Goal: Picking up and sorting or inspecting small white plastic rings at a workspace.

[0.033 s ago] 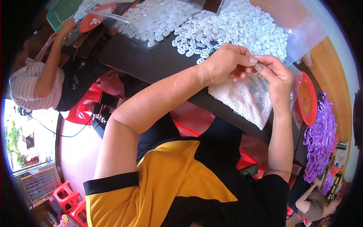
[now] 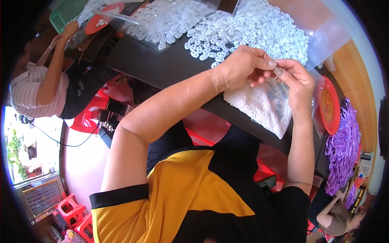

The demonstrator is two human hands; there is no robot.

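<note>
Over the near edge of the dark table, my two hands meet at the fingertips. My left hand is closed, thumb pressed to its fingers, the other fingers curled under. My right hand pinches with thumb and forefinger right against the left thumb tip. Whatever lies between the fingertips is too small to make out. Just beyond them spreads a heap of small white oval plastic pieces, each with holes. Beneath my hands lies a whitish terry cloth, and on it a clear bag with small bluish slender pieces.
A clear tray of similar pieces stands to the left. At the right are a red plate and a hanging bunch of purple ribbons. One person works at the far left, another at the lower right. Red stools stand lower left.
</note>
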